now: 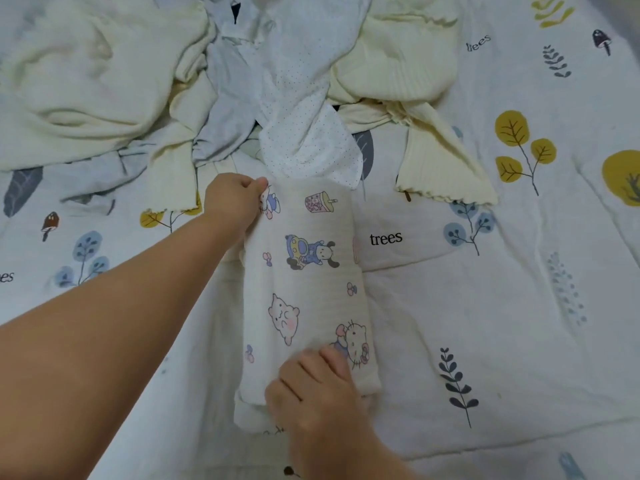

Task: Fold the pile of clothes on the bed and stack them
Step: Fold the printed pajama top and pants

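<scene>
The left hand covers the far left corner of the cartoon-print garment; fingertips are hidden under the fabric edge. The right hand hides the near edge; its palm-side contact cannot be seen. Beyond the left grip, the pile of clothes is cut off by the top edge. Both forearms leave the frame.

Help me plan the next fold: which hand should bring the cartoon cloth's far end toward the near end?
Left. The left hand already pinches the cartoon cloth at its far corner, while the right hand presses the near end flat as an anchor.
</scene>
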A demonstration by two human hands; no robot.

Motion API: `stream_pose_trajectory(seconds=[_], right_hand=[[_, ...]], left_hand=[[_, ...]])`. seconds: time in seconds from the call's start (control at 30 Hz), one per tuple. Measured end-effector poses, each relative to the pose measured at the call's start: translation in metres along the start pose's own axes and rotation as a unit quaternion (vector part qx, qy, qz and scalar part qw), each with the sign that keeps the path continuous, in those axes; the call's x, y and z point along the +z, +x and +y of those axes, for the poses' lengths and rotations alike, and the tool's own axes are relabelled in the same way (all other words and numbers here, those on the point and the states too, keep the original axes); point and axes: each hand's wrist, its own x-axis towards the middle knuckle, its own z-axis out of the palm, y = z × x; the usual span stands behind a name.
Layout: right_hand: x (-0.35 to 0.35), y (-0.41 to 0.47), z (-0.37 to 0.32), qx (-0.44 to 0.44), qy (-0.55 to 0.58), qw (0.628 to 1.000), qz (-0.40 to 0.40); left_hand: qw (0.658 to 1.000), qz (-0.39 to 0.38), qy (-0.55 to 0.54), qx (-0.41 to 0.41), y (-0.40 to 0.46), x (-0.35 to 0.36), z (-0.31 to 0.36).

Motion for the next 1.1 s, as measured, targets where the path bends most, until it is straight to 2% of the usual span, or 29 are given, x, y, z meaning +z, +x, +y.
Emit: stream_pose_trajectory(seconds=[0.1,0.17,0.23,0.3,0.37,0.43,0.6,0.73,1.1], right_hand=[[-0.002,-0.008,0.006,0.009,0.002,0.999,-0.045],[-0.007,-0.004,0.009,0.051,0.052,0.996,-0.045],[-0.011,0.005,0.017,0.141,0.089,0.986,-0.006],[-0.014,0.018,0.029,0.263,0.092,0.96,0.011],[-0.014,0.026,0.045,0.367,0.118,0.922,-0.024],[-0.01,0.028,0.059,0.419,0.153,0.892,-0.066],[0.004,0.03,0.063,0.444,0.204,0.861,-0.141],[-0.002,0.036,0.054,0.45,0.23,0.856,-0.106],[-0.082,0.048,-0.035,0.429,0.251,0.865,-0.066]], left_hand=[[0.998,0.022,0.045,0.027,-0.011,0.007,-0.005],[0.997,0.03,0.058,0.032,-0.024,0.009,-0.01],[0.998,0.029,0.047,0.005,-0.042,0.007,-0.018],[0.999,0.024,0.016,-0.036,-0.068,0.007,-0.029],[0.998,-0.007,-0.013,-0.066,-0.098,0.009,-0.041],[0.993,-0.059,-0.071,-0.07,-0.121,0.01,-0.05],[0.97,-0.134,-0.184,-0.081,-0.132,0.001,-0.059],[0.954,-0.174,-0.235,-0.068,-0.14,-0.008,-0.06],[0.942,-0.166,-0.291,-0.033,-0.2,-0.096,-0.022]])
